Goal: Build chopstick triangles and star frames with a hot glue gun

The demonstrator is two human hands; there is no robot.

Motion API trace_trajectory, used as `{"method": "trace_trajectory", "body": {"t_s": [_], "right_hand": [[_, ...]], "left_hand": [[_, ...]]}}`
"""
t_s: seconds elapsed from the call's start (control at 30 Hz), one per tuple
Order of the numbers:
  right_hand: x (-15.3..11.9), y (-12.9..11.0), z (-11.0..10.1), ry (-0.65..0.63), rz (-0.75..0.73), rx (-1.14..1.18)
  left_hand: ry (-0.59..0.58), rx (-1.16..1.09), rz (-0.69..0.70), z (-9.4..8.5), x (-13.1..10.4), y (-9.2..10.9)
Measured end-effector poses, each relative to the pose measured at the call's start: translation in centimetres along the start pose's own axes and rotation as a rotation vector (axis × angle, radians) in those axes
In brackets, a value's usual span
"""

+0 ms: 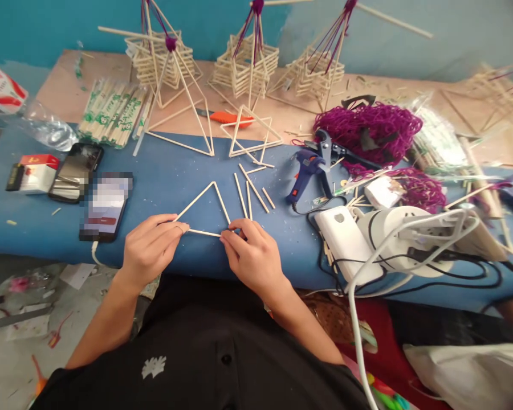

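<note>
Stick triangle (195,201), pinched at near corners by nearly closed left hand (150,250) and right hand (256,251); press ends flush

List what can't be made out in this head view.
Head view: lower corners of the stick triangle, covered by the left hand and right hand.
Head view: text on the plugged-in phone, pixelated or too small.
Head view: far-right stick frame, blurred and cut off by the edge.

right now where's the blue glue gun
In the head view, the glue gun lies right of centre, between the loose sticks and the purple yarn.
</note>
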State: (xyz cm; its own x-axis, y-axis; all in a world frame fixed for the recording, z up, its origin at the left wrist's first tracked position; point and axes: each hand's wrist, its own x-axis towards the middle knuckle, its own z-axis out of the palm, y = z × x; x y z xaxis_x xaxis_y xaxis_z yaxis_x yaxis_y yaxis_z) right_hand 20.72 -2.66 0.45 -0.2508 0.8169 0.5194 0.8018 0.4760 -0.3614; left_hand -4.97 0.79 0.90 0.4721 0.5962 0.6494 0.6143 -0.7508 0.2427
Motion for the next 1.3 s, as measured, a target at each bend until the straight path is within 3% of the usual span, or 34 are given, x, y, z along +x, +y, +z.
{"method": "trace_trajectory", "body": {"t_s": [0.1, 0.17, 0.3, 0.33, 0.4, 0.47, 0.53, 0.63, 0.73, 0.93, 1.03, 1.2, 1.3], "right_hand": [[0.0, 0.7, -0.2, 0.122, -0.010, 0.050], [-0.5, 1.3, -0.6, 0.276, -0.027, 0.097], [-2.4, 3.0, -1.8, 0.609, -0.048, 0.095], [-2.9, 3.4, -2.1, 0.649, -0.053, 0.086], [-3.5, 3.9, -2.6, 0.672, -0.059, 0.089], [-3.7, 4.2, -3.0, 0.680, -0.071, 0.114], [-3.8, 4.3, -3.0, 0.698, -0.070, 0.150], [-4.0, 4.4, -2.7, 0.675, -0.068, 0.227], [-4.3, 4.7, -2.0, 0.659, -0.100, 0.274], [-4.3, 4.9, -1.3, 0.716, -0.131, 0.322], [-4.2, 4.9, -1.6, 0.705, -0.122, 0.296], [-3.6, 4.6, -2.3, 0.723, -0.140, 0.326], [-3.2, 4.6, -2.4, 0.733, -0.108, 0.342]], "left_hand": [[0.070, 0.002, 0.011, -0.7, 1.4, 0.6], [0.106, 0.006, -0.065, -1.3, 2.8, 0.4], [0.008, -0.079, -0.303, -1.2, 7.3, -1.1], [-0.039, -0.079, -0.288, -0.6, 8.8, -1.5], [-0.248, 0.018, -0.240, 1.4, 12.0, -1.8], [-0.469, 0.155, -0.223, 4.1, 15.3, -1.6], [-0.617, 0.276, -0.215, 6.8, 18.2, -1.1], [-0.704, 0.350, -0.195, 9.7, 21.3, -0.9], [-0.711, 0.360, -0.183, 10.9, 22.8, -1.6], [-0.682, 0.376, -0.185, 10.7, 23.2, -2.2], [-0.556, 0.328, -0.157, 9.1, 22.0, -1.8], [-0.242, 0.182, -0.024, 4.3, 16.6, -0.4], [-0.137, 0.193, -0.014, 2.0, 12.0, 1.3]]}}
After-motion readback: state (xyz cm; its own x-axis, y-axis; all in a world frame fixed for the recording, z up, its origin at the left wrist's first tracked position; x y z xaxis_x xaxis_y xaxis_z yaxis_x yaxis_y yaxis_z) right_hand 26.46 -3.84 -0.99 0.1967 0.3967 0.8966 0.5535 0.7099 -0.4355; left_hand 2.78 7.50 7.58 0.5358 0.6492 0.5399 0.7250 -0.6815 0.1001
